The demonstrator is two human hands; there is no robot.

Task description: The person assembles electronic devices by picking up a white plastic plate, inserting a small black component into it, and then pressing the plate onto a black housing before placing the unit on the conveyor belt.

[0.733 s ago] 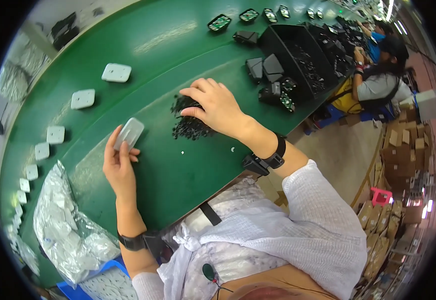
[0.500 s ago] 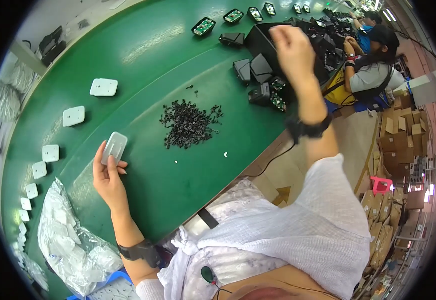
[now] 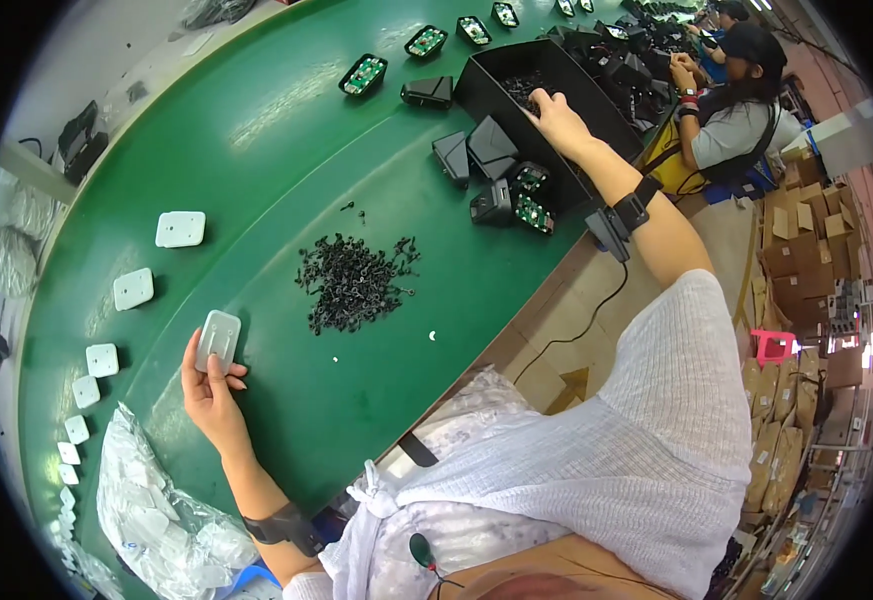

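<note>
My left hand [image 3: 214, 408] grips a white rectangular plastic cover [image 3: 220, 336] with rounded corners, thumb on its face and fingers behind. To its right, a pile of small black parts [image 3: 348, 285] lies on the green table. My right hand [image 3: 564, 128] reaches into an open black box [image 3: 486, 98], which has small dark parts at its bottom. Its fingers are bent together at the tips; whatever is between them cannot be made out. Black housings [image 3: 493, 145] and housings with green circuit boards [image 3: 533, 212] lie beside the box.
White covers [image 3: 180, 229] stand in a row along the left. Further circuit-board housings [image 3: 364, 75] line the far side. A clear plastic bag [image 3: 151, 500] of white parts lies near left. At the right, a co-worker [image 3: 736, 125] sits by more black parts; a cable [image 3: 596, 310] hangs from my right wristband.
My right hand has come down from above the black box into it. The left hand still holds the white cover. The whole view has shifted slightly.
</note>
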